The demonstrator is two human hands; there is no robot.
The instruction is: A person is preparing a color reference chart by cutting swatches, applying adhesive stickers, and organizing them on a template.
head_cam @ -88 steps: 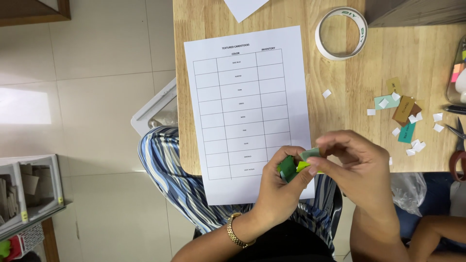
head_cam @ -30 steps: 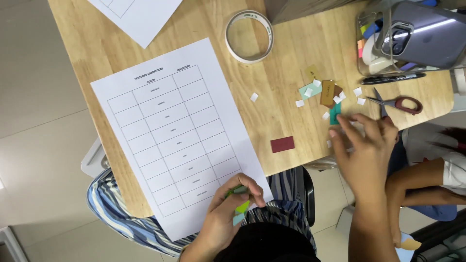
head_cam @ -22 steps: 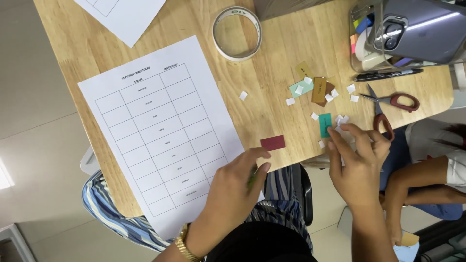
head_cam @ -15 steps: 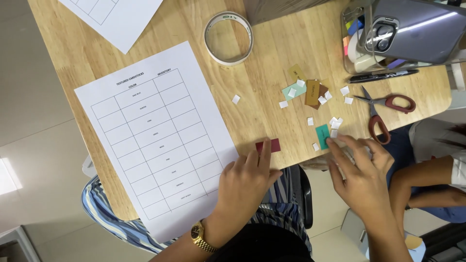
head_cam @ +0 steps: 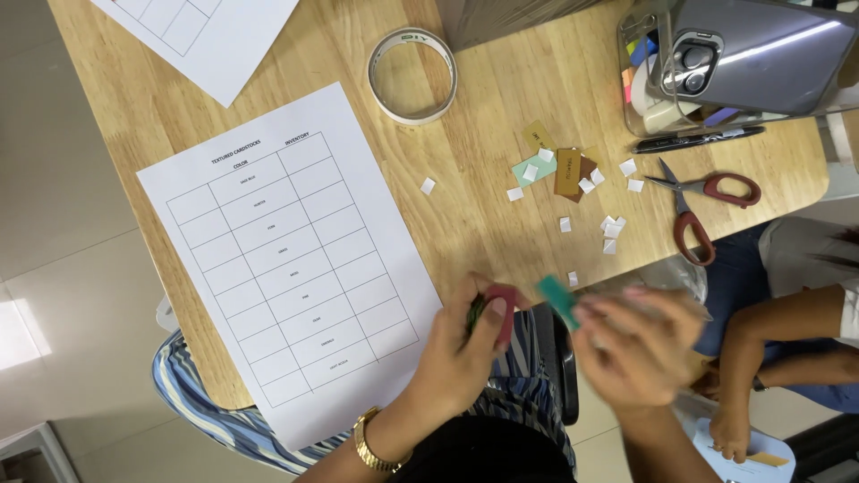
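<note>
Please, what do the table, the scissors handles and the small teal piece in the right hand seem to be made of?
The table looks like light wood with a smooth finish; grain lines show. The scissors handles look like dark red plastic, smooth and slightly glossy. The teal piece at the right hand seems thin card or paper, flat and matte, though blurred.

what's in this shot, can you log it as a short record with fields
surface: wooden table
left hand: pinching a dark red card swatch
right hand: blurred, holding a teal card swatch
paper: printed table sheet left of the hands
tools: red-handled scissors, black pen, tape roll
loose bits: small white scraps, tan, brown and mint swatches
</note>
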